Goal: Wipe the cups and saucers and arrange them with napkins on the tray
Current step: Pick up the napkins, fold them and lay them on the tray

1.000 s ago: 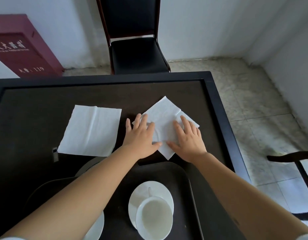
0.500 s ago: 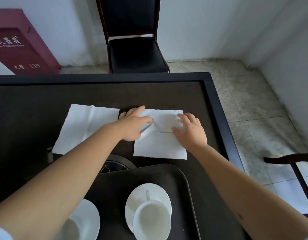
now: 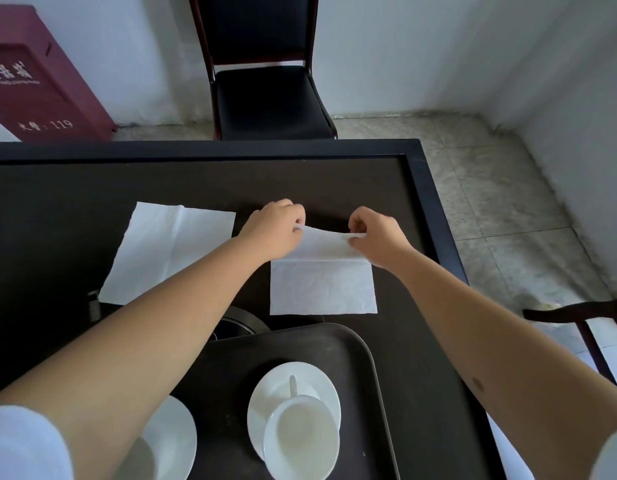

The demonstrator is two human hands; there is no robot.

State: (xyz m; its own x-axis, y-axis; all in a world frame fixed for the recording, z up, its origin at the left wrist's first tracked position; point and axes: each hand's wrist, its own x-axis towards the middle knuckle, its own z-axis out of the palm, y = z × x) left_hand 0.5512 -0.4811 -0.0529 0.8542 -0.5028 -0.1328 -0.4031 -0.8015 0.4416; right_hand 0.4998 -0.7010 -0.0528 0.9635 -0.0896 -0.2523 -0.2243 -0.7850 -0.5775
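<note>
Hands: left [image 3: 275,227] and right [image 3: 376,237], each pinching far edge of folded white paper napkin [image 3: 322,285]; two napkins, two white saucers, one visible cup.

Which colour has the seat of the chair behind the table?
Black, with a dark reddish-brown frame; the chair shows in the head view.
</note>
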